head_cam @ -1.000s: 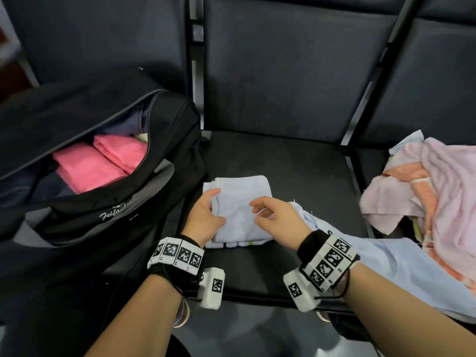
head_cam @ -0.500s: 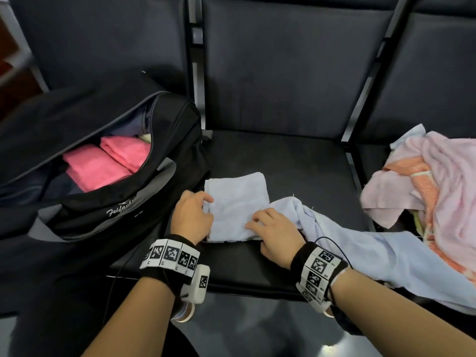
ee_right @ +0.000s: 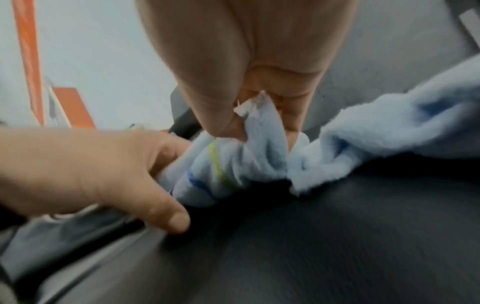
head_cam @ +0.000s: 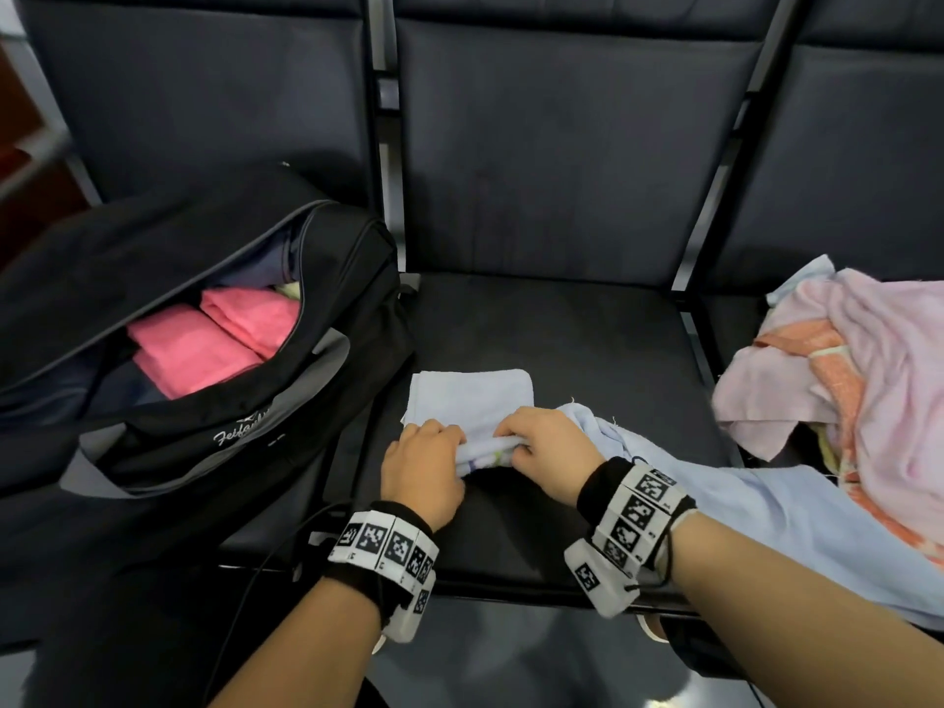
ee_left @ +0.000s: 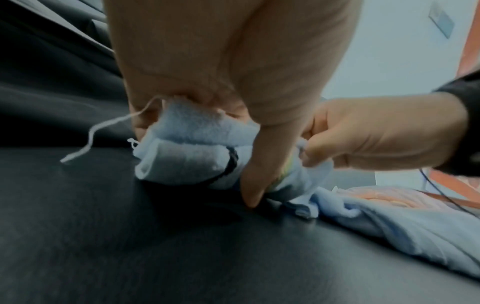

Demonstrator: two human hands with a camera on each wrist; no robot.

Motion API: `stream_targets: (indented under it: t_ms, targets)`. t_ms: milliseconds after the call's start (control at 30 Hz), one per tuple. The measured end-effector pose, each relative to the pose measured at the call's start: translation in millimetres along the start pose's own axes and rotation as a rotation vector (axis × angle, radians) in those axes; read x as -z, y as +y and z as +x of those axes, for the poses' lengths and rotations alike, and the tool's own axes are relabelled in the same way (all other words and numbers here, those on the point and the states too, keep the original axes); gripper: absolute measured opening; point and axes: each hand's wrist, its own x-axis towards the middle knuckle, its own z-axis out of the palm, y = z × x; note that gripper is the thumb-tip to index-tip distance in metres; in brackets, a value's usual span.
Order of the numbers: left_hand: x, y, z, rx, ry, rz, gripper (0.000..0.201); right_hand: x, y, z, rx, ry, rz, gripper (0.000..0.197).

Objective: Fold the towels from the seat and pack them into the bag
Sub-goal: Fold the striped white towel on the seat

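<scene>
A folded light-blue towel (head_cam: 472, 401) lies on the middle black seat (head_cam: 587, 350). My left hand (head_cam: 426, 459) grips its near-left edge, and my right hand (head_cam: 546, 442) pinches the near-right edge, both lifting that edge off the seat. In the left wrist view the towel (ee_left: 192, 148) is bunched under my left hand's fingers (ee_left: 259, 164), with a loose thread hanging. In the right wrist view my thumb and fingers (ee_right: 221, 115) pinch the striped towel edge (ee_right: 233, 164). The open black bag (head_cam: 204, 360) stands on the left seat with pink folded towels (head_cam: 204, 344) inside.
Another light-blue cloth (head_cam: 766, 513) trails from beside my right hand toward the right. A heap of pink and orange towels (head_cam: 858, 370) lies on the right seat. Metal seat dividers (head_cam: 715, 206) stand between the backrests.
Both hands have moved to the towel's near edge and taken hold of it, lifting it off the seat. The towel's near part is now bunched between them.
</scene>
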Motion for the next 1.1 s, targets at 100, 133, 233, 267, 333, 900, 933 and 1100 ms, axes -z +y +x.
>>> stream_targets:
  t_ms: [100,133,233,267,333,900,933,1100]
  targets:
    - [4.2,0.8,0.0,-0.025,0.025,-0.011,0.014,4.9,-0.7,-6.9,-0.024,-0.007,0.018,0.025]
    - [5.5,0.1,0.3,-0.037,0.016,-0.031,0.011,3.4,-0.5,-9.5,-0.021,0.002,-0.004,0.027]
    - [8.5,-3.7,1.0,-0.049,-0.013,-0.112,0.011,-9.8,1.9,-20.3,0.079,0.018,-0.216,0.045]
    - [9.2,-5.3,1.7,-0.051,-0.02,-0.144,0.014,-15.0,2.6,-23.0,0.125,0.004,-0.288,0.049]
    - [10.1,-8.1,3.5,-0.074,-0.027,-0.193,0.015,-23.7,4.2,-24.1,0.187,-0.03,-0.325,0.054]
    - [26.7,-40.6,17.1,0.156,-0.05,-0.704,0.005,8.0,21.8,-1.9,-0.221,0.158,0.327,0.018]
    - [24.3,-41.4,18.2,0.16,-0.047,-0.715,0.005,7.1,23.7,0.6,-0.236,0.153,0.315,0.018]
    - [8.0,-40.0,27.0,0.192,0.023,-0.676,0.007,2.6,34.5,20.9,-0.28,0.088,0.147,0.02]
